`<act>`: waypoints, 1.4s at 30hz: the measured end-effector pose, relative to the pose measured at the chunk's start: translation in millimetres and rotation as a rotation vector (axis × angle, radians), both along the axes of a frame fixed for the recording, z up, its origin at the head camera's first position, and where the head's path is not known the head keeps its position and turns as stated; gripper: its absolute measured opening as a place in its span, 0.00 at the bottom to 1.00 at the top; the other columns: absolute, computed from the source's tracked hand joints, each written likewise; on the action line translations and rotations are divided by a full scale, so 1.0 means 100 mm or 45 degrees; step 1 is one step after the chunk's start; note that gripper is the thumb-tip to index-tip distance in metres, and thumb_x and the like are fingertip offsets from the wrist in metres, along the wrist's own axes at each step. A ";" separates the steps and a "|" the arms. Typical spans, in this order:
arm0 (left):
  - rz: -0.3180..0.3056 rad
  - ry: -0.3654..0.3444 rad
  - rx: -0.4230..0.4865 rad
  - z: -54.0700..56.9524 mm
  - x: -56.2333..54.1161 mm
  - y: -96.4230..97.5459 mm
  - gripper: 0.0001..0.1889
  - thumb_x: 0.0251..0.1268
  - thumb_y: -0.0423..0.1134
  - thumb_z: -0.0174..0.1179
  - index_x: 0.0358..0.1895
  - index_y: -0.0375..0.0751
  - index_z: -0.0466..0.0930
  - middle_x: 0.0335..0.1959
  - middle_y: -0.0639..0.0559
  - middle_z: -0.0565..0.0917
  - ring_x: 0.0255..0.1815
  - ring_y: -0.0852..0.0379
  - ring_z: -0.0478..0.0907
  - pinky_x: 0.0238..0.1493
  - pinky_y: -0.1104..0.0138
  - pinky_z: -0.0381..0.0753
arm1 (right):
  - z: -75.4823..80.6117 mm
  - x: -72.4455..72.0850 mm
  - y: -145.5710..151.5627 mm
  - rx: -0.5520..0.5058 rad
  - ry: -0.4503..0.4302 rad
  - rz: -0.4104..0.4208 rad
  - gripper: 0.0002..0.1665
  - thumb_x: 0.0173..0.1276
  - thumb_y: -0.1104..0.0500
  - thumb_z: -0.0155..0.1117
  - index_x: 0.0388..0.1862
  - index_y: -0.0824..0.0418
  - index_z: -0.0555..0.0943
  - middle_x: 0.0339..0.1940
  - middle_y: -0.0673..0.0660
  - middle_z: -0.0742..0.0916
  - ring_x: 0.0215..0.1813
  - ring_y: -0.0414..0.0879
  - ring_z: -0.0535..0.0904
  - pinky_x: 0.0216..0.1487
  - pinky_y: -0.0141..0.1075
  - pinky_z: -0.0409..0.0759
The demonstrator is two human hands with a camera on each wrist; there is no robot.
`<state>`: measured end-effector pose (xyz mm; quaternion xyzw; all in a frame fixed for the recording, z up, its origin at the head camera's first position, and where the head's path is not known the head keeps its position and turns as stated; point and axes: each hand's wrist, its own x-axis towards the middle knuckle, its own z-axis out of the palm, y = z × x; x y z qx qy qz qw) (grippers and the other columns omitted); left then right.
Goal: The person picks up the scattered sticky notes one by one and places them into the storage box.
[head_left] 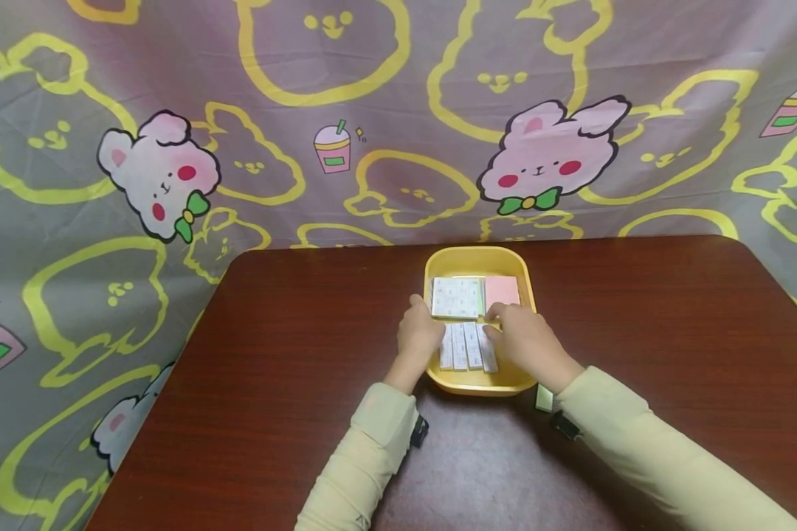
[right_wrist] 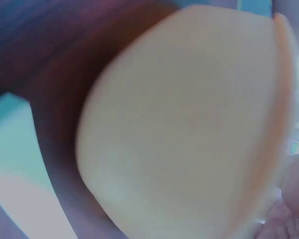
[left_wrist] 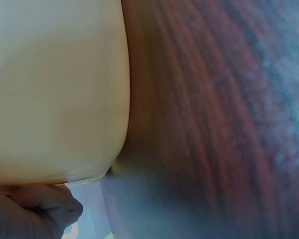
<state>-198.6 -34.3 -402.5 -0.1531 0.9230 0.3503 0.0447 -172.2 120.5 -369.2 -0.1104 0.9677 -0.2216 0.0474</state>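
Note:
A yellow plastic basin (head_left: 481, 387) stands on the table. Inside lie a white printed pad (head_left: 455, 296), a pink pad (head_left: 502, 290) and a row of narrow printed paper stacks (head_left: 460, 346). My left hand (head_left: 420, 332) grips the basin's left rim; its curled fingers (left_wrist: 52, 206) show beside the wall in the left wrist view. Over the right side reaches my right hand (head_left: 528, 339), its thumb and forefinger pinching the upper end of the rightmost narrow paper stack (head_left: 487, 352). The basin's outer wall (right_wrist: 184, 124) fills most of the right wrist view, hiding that contact.
A small pale green block (head_left: 544, 398) lies on the dark wooden table (head_left: 305, 354), just outside the basin's front right corner. Behind the table hangs a patterned curtain (head_left: 398, 147), which also runs down the left side.

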 end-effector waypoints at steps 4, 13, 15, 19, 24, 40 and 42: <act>-0.003 -0.001 0.004 0.00 0.00 0.00 0.19 0.56 0.31 0.57 0.51 0.35 0.66 0.37 0.39 0.82 0.33 0.44 0.79 0.34 0.55 0.77 | 0.14 0.07 0.13 -0.026 0.008 -0.017 0.13 0.64 0.61 0.61 0.44 0.68 0.80 0.32 0.63 0.85 0.27 0.50 0.77 0.28 0.39 0.73; -0.008 0.014 0.003 -0.01 0.00 0.00 0.19 0.56 0.30 0.57 0.52 0.34 0.66 0.37 0.39 0.82 0.35 0.43 0.80 0.34 0.54 0.77 | 0.25 0.22 0.50 -0.056 0.017 -0.034 0.16 0.63 0.60 0.63 0.47 0.69 0.79 0.34 0.62 0.86 0.32 0.50 0.80 0.29 0.39 0.74; -0.011 0.015 0.001 -0.01 -0.01 0.00 0.19 0.56 0.30 0.57 0.51 0.34 0.66 0.37 0.38 0.82 0.35 0.43 0.80 0.34 0.54 0.77 | 0.23 0.24 0.58 -0.051 0.007 -0.041 0.16 0.63 0.60 0.63 0.47 0.68 0.79 0.34 0.62 0.86 0.33 0.50 0.81 0.30 0.40 0.76; -0.014 0.008 -0.003 -0.02 -0.01 -0.01 0.18 0.56 0.30 0.57 0.51 0.34 0.66 0.36 0.39 0.82 0.34 0.43 0.80 0.33 0.55 0.76 | 0.14 0.27 0.73 -0.020 0.015 -0.044 0.16 0.61 0.60 0.64 0.45 0.69 0.79 0.33 0.62 0.86 0.33 0.51 0.81 0.31 0.44 0.77; -0.012 0.003 -0.006 -0.03 -0.02 -0.01 0.18 0.55 0.30 0.57 0.50 0.34 0.66 0.35 0.39 0.82 0.32 0.44 0.80 0.30 0.56 0.75 | -0.01 0.29 0.84 0.032 0.034 -0.030 0.17 0.58 0.60 0.66 0.43 0.70 0.80 0.29 0.60 0.85 0.31 0.52 0.80 0.31 0.47 0.76; -0.007 0.000 -0.008 -0.03 -0.03 -0.01 0.19 0.56 0.30 0.57 0.51 0.35 0.66 0.36 0.39 0.82 0.33 0.44 0.79 0.31 0.56 0.75 | -0.36 0.29 0.83 0.072 -0.159 0.045 0.25 0.49 0.52 0.75 0.39 0.67 0.78 0.29 0.56 0.79 0.32 0.48 0.73 0.28 0.40 0.70; -0.008 0.002 -0.010 -0.03 -0.03 -0.01 0.18 0.56 0.31 0.57 0.51 0.35 0.66 0.36 0.39 0.82 0.33 0.44 0.79 0.31 0.56 0.75 | -0.36 0.29 0.83 0.077 -0.163 0.043 0.26 0.49 0.53 0.76 0.40 0.68 0.78 0.28 0.57 0.79 0.32 0.48 0.72 0.28 0.40 0.70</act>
